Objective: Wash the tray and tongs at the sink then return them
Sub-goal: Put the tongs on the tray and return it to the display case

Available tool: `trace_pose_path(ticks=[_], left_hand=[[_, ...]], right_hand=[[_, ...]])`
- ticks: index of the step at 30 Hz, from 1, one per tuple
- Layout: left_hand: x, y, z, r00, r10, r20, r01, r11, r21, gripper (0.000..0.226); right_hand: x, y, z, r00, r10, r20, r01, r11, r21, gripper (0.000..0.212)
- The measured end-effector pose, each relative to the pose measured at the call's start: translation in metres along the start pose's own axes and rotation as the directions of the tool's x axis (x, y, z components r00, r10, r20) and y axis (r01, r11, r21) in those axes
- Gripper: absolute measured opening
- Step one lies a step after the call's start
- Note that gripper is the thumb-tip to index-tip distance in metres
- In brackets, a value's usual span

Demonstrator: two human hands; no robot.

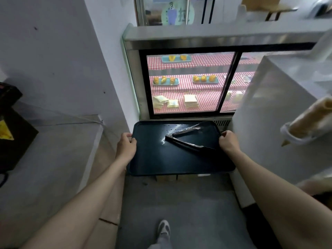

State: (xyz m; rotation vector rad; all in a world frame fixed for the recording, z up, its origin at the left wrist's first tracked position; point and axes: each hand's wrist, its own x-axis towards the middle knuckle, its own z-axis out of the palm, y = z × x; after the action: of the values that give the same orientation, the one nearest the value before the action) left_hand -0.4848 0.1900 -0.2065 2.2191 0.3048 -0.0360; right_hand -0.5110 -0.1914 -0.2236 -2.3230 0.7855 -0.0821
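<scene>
A dark rectangular tray (158, 159) is held level in front of me above the floor. My left hand (126, 147) grips its left edge and my right hand (229, 142) grips its right edge. Black tongs (186, 140) lie open in a V on the tray's right half, near my right hand. Small drops speckle the tray's surface.
A glass display case (188, 83) with bread and sandwiches on red checked shelves stands straight ahead. A white wall (53, 60) is on the left, a steel counter (278, 105) on the right with a filled piping bag (309, 123). Grey floor mat (179, 203) below, my shoe visible.
</scene>
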Motion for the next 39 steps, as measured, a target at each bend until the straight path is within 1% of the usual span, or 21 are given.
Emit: trace_pose_path(ticks=[3, 7, 11, 14, 16, 21, 25, 28, 31, 35, 39], left_hand=[[0.041, 0.028, 0.006, 0.999, 0.028, 0.022, -0.029, 1.0, 0.009, 0.026], [0.095, 0.063, 0.008, 0.995, 0.054, 0.085, -0.053, 0.999, -0.009, 0.028], [0.149, 0.102, 0.011, 0.989, 0.11, 0.097, -0.11, 0.994, -0.004, 0.032], [0.178, 0.131, 0.013, 0.98, 0.169, 0.109, -0.169, 0.986, -0.004, 0.034], [0.202, 0.152, 0.015, 0.975, 0.199, 0.102, -0.2, 0.98, 0.005, 0.033], [0.252, 0.197, 0.024, 0.958, 0.281, 0.06, -0.284, 0.958, 0.05, 0.031], [0.284, 0.237, 0.029, 0.953, 0.301, 0.026, -0.302, 0.953, 0.038, 0.029], [0.306, 0.265, 0.031, 0.948, 0.315, -0.037, -0.312, 0.948, 0.067, 0.031], [0.32, 0.294, 0.034, 0.949, 0.305, -0.072, -0.296, 0.948, 0.118, 0.032], [0.344, 0.325, 0.039, 0.943, 0.305, -0.135, -0.292, 0.95, 0.111, 0.033], [0.366, 0.348, 0.044, 0.944, 0.305, -0.127, -0.287, 0.947, 0.145, 0.033]], right_hand=[[0.032, -0.02, -0.007, 0.999, 0.018, -0.031, -0.019, 0.999, -0.036, 0.029], [0.068, -0.049, -0.02, 0.998, 0.002, -0.068, -0.009, 0.995, -0.095, 0.023], [0.104, -0.079, -0.035, 0.994, 0.002, -0.111, -0.016, 0.993, -0.119, 0.02], [0.135, -0.097, -0.047, 0.991, -0.005, -0.135, -0.012, 0.992, -0.123, 0.025], [0.161, -0.112, -0.057, 0.988, -0.023, -0.151, 0.002, 0.99, -0.138, 0.024], [0.213, -0.143, -0.079, 0.981, -0.136, -0.141, 0.095, 0.959, -0.269, 0.013], [0.257, -0.167, -0.101, 0.96, -0.237, -0.148, 0.17, 0.916, -0.363, 0.022], [0.29, -0.185, -0.122, 0.933, -0.331, -0.141, 0.25, 0.878, -0.408, 0.021], [0.324, -0.208, -0.145, 0.918, -0.38, -0.118, 0.298, 0.853, -0.429, 0.023], [0.368, -0.233, -0.17, 0.894, -0.439, -0.096, 0.353, 0.819, -0.453, 0.024], [0.402, -0.251, -0.184, 0.889, -0.45, -0.09, 0.368, 0.817, -0.444, 0.024]])
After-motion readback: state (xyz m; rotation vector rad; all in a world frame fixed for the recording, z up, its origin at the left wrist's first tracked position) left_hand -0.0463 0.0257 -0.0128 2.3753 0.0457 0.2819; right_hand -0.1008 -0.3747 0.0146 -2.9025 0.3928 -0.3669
